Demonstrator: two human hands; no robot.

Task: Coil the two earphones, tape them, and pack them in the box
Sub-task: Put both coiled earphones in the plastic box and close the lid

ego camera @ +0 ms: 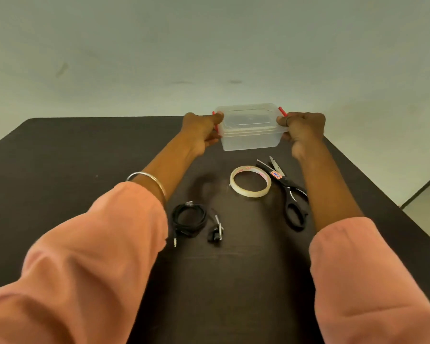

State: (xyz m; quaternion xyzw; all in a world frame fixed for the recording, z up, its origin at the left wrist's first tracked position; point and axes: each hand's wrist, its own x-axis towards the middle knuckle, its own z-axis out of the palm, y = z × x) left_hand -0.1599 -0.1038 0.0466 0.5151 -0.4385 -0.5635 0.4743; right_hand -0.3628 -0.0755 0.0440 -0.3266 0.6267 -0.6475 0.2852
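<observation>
Dark table point(85, 155): 1 box point(250, 130), 1 coiled earphone point(189, 217).

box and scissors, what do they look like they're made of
Box: likely translucent plastic, frosted; the table shows dimly through its wall, and its clips are red. Scissors: shiny grey blades, probably metal, with glossy black handles, probably plastic.

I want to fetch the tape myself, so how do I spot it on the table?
On the dark table, look just nearer than the clear box held in both hands. The tape lies flat there, left of the black scissors. It is the only pale, see-through ring.
</observation>
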